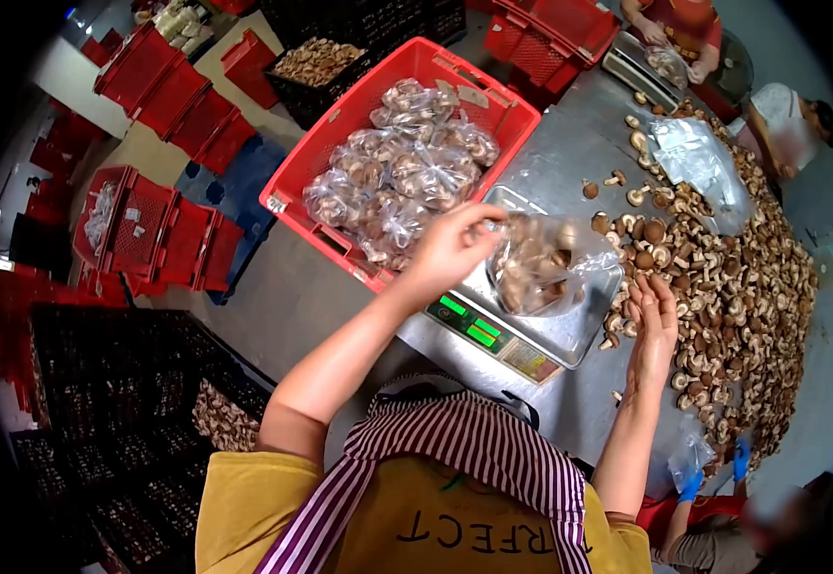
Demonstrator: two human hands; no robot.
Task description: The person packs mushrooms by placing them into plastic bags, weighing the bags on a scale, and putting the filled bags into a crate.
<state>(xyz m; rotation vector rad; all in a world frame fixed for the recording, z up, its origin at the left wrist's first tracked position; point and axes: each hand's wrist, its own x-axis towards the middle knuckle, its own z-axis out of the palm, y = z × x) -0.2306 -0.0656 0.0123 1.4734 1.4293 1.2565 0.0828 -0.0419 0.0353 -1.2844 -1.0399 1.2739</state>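
A clear plastic bag of mushrooms, partly smeared by motion, is over the metal pan of a weighing scale. At the bag's left edge, my left hand has its fingers curled closed on the plastic. My right hand is open, fingers stretched out, apart from the bag and beside the loose mushrooms. Green digits glow on the scale's display. Whether the bag touches the pan is hard to make out.
A red crate holding several filled bags stands left of the scale. Flat plastic bags lie on the mushroom heap. Black crates and stacked red crates are at left. Other people work around the metal table.
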